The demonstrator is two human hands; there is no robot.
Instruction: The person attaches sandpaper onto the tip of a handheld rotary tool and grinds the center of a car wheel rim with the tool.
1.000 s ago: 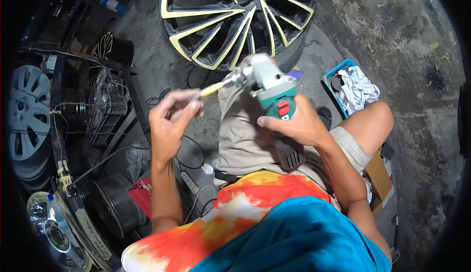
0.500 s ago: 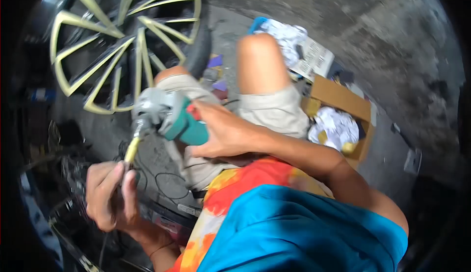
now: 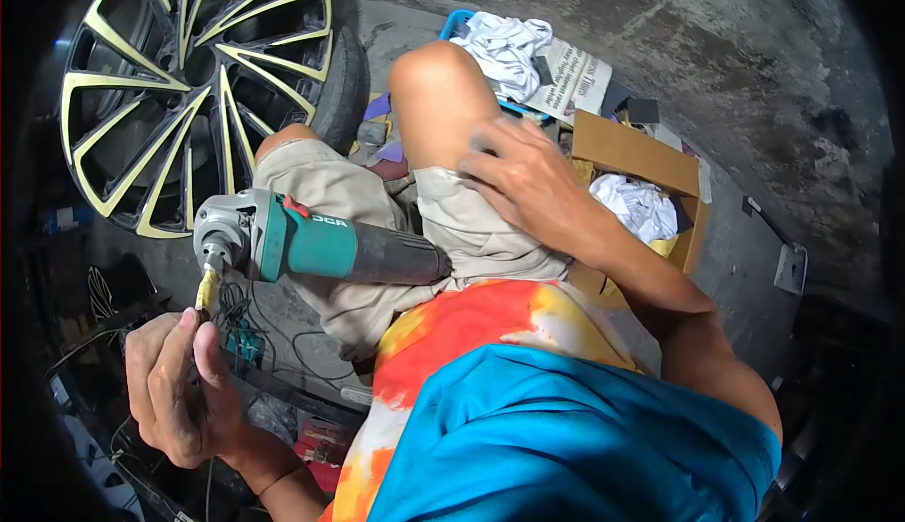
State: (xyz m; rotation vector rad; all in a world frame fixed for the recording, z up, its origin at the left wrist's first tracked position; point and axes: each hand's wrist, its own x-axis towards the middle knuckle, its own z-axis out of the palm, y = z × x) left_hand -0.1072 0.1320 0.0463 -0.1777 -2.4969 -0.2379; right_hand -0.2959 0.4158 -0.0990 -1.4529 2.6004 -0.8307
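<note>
A green-and-grey angle grinder [image 3: 320, 247] lies across my lap, its metal head pointing left and its red switch uppermost. From the head a narrow yellow-wrapped piece [image 3: 206, 291] points down. My left hand [image 3: 179, 385] pinches the lower end of this piece between thumb and forefinger; the tip itself is hidden. Off the grinder, my right hand [image 3: 528, 178] hovers over my thigh near the knee. Its fingers are apart, with blurred tips, and nothing shows in them.
A wheel [image 3: 203, 70] with black and pale-yellow spokes lies at upper left. White cloths [image 3: 504, 56] fill a blue basket beside a newspaper [image 3: 573, 81]. The cardboard box [image 3: 636, 150] at right holds more cloth. Cables [image 3: 236, 310] and clutter lie at lower left.
My right hand has let go of the grinder and moved right, over my thigh. The grinder now rests on my lap. My left hand keeps its pinch, slightly lower left in view.
</note>
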